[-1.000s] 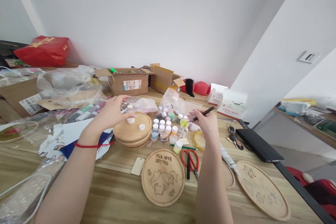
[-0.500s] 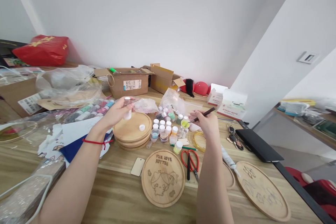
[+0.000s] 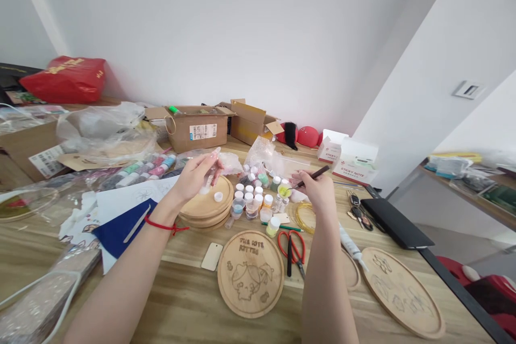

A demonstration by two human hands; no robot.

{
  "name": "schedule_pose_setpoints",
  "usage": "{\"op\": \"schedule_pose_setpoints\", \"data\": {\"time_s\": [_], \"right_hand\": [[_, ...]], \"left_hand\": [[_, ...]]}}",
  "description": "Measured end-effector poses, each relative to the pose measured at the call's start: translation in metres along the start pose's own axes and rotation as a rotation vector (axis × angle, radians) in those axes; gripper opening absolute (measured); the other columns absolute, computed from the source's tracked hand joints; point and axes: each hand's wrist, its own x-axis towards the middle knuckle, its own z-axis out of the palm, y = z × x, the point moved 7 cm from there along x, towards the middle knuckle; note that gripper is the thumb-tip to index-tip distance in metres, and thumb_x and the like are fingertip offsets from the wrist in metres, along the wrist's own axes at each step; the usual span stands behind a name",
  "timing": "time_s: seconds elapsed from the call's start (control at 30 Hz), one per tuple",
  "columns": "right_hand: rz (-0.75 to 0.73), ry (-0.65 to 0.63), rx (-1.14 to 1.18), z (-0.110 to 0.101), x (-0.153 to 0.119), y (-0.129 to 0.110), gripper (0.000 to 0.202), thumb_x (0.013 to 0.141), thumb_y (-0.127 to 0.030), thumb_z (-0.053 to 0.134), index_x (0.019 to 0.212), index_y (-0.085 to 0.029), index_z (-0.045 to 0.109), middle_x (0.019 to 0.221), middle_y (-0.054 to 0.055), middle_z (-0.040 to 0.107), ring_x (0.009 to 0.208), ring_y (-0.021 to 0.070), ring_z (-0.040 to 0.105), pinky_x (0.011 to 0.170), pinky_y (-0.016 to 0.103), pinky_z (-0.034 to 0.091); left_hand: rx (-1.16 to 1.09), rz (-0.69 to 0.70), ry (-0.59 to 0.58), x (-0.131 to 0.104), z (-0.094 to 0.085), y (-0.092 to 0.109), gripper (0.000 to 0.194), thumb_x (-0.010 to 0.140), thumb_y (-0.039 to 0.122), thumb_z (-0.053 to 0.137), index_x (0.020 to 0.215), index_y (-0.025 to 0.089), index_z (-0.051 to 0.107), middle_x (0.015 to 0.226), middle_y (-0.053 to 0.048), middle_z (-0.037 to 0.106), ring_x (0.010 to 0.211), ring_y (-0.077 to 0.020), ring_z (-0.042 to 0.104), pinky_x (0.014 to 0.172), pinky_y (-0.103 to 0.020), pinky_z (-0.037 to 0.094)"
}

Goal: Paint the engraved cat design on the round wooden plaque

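Holding a small jar [image 3: 206, 183], left fingers [image 3: 210, 159] — black tool [image 3: 321, 171], right fingers [image 3: 302, 176].

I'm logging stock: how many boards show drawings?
2: lettered board, left of the scissors; right board, beside the tube. The stack and the small board by the right forearm may hide others.

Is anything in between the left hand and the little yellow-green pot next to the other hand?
Yes. Several white-lidded jars stand between the left hand and the yellow-green pot. The left hand looks raised over the stacked wooden plates, so it could probably pass above the jars.
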Motion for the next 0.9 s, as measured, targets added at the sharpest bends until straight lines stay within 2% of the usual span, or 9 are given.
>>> {"op": "schedule_pose_setpoints", "data": {"time_s": [0.2,0.53,0.9], "right_hand": [[0.025,-0.014,0.044,0.003,-0.002,-0.001,0.020,0.072,-0.025,0.066,0.083,-0.011,0.073,0.083,0.013,0.078,0.075,0.0255,0.075,0.061,0.030,0.062],[0.086,-0.035,0.084,0.008,-0.005,-0.002,0.015,0.073,-0.019,0.062,0.083,-0.011,0.072,0.088,0.012,0.077,0.072,0.0222,0.075,0.056,0.026,0.062],[0.046,-0.044,0.042,0.007,-0.003,-0.002,0.019,0.073,-0.023,0.062,0.085,-0.011,0.072,0.093,0.013,0.077,0.079,0.0254,0.075,0.061,0.030,0.063]], "left_hand": [[-0.053,0.003,0.030,0.001,-0.004,-0.007,0.043,0.092,0.050,0.049,0.068,0.016,0.057,0.050,0.001,0.050,0.042,-0.0091,0.044,0.042,-0.023,0.033],[-0.124,-0.066,0.032,0.000,-0.004,-0.011,0.047,0.093,0.046,0.047,0.061,0.015,0.059,0.041,0.001,0.047,0.034,-0.0081,0.042,0.037,-0.022,0.031],[-0.128,-0.128,0.047,0.001,-0.012,-0.017,0.060,0.092,0.058,0.041,0.059,0.015,0.065,0.036,-0.001,0.048,0.033,-0.0108,0.044,0.038,-0.023,0.034]]}}
